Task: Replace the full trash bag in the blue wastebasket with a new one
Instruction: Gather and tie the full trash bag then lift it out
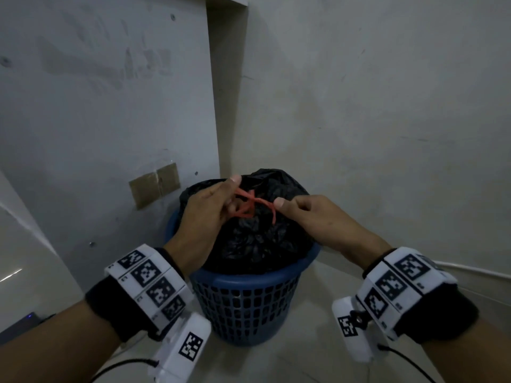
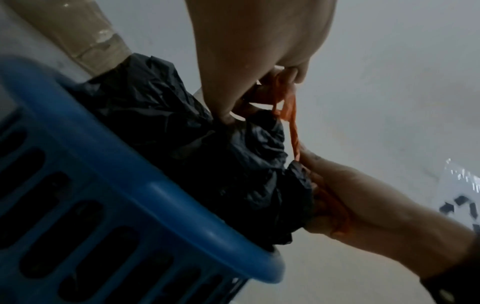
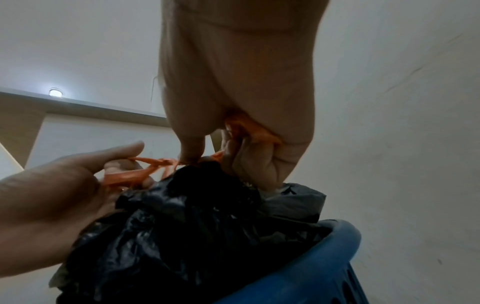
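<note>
A blue slotted wastebasket (image 1: 246, 299) stands on the floor in a corner, filled by a bulging black trash bag (image 1: 257, 239). Red-orange drawstrings (image 1: 250, 204) cross above the bag's gathered top. My left hand (image 1: 210, 205) pinches one string end on the left side; my right hand (image 1: 301, 208) pinches the other end on the right. In the left wrist view the drawstring (image 2: 292, 125) runs taut from my left fingers (image 2: 270, 86) to the right hand (image 2: 350, 193), over the bag (image 2: 207, 148) and basket rim (image 2: 161, 197). In the right wrist view the strings (image 3: 145, 170) knot above the bag (image 3: 202, 222).
Grey walls close in behind and to both sides of the basket. A brown taped patch (image 1: 154, 186) sits on the left wall. A dark device with a small light (image 1: 22, 324) lies at the left floor edge. Pale floor tiles surround the basket.
</note>
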Motion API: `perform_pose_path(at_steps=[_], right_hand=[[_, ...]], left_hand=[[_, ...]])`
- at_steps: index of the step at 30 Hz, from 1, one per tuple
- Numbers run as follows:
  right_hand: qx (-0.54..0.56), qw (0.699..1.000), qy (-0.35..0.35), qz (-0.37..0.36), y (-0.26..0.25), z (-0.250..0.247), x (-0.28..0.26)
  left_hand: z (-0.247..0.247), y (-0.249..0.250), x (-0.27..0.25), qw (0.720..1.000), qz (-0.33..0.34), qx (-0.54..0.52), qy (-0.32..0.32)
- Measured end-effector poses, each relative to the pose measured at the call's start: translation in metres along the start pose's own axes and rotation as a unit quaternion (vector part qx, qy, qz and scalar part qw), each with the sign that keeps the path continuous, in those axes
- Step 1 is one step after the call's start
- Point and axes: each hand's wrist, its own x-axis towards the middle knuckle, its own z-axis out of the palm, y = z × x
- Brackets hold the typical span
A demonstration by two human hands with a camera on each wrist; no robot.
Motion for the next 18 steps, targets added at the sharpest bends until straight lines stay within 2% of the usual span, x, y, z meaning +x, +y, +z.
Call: perform_pose_path(at_steps=[2, 5, 7, 10, 13, 15, 18], right_hand=[[0.0, 1.0, 0.005, -0.014, 0.0, 0.001, 0.0], [0.02, 0.999, 0.026, -0.018, 0.001, 0.001, 0.0], [0.027, 0.999, 0.039, -0.018, 0.002, -0.003, -0.001], [0.039, 0.998, 0.054, -0.004, 0.006, -0.011, -0.003], [0.042, 0.996, 0.057, 0.048, 0.015, -0.014, -0.005], [0.081, 0.992, 0.07, 0.069, 0.019, -0.017, -0.004], [0.12, 0.983, 0.104, 0.097, 0.023, -0.023, -0.003]], left_hand=[[-0.001, 0.003, 0.004, 1.0, -0.006, 0.004, 0.027], [-0.003, 0.009, 0.006, 0.994, 0.038, 0.074, 0.075], [-0.006, 0.019, 0.007, 0.994, 0.05, 0.051, 0.085], [-0.017, 0.033, 0.013, 0.996, 0.017, -0.034, 0.086], [-0.021, 0.035, 0.015, 0.996, -0.003, -0.011, 0.09], [-0.019, 0.032, 0.016, 0.996, -0.006, -0.033, 0.086], [-0.034, 0.016, 0.022, 0.988, -0.063, -0.03, 0.139]])
